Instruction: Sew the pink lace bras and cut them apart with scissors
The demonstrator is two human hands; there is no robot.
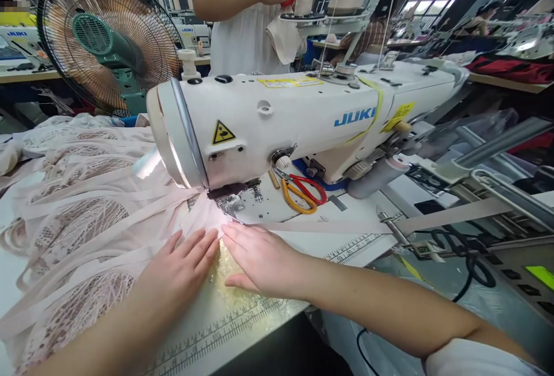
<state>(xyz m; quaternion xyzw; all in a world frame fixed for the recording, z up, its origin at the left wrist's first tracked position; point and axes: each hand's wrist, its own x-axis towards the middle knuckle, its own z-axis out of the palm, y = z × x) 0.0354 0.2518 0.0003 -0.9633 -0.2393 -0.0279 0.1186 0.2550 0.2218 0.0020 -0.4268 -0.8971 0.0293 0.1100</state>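
Left hand and right hand rest extended fingers, unclamped, on pink fabric at the sewing machine, left end. Stitching appears partway: tape at right seems unjoined; whether left-side lace is finished is unclear.

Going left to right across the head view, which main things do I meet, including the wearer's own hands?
Fan → left hand → right hand → scissors → grey cylinder → red fabric.
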